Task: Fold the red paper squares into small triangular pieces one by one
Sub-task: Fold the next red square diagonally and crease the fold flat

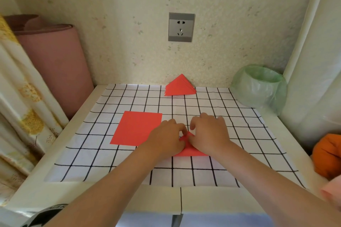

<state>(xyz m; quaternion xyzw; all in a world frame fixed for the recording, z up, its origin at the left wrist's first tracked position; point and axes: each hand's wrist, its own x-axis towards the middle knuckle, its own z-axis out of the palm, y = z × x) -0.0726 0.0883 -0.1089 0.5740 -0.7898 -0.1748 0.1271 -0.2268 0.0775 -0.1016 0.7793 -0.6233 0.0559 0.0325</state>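
Note:
A partly folded red paper piece point(190, 150) lies on the checked cloth point(129, 167) at the table's middle. My left hand point(166, 138) and my right hand point(210, 132) sit side by side on top of it, fingers curled and pinching its raised upper tip. Most of that piece is hidden under my hands. A flat stack of red paper squares point(135, 128) lies just left of my left hand. Several finished red triangles point(180, 86) are piled at the back of the cloth, near the wall.
A bowl lined with a green plastic bag point(260, 88) stands at the back right corner. An orange cloth bundle point(326, 155) lies at the right edge. A rolled pink mat point(55, 61) and a curtain point(22, 97) stand on the left. A wall socket point(181, 27) is behind.

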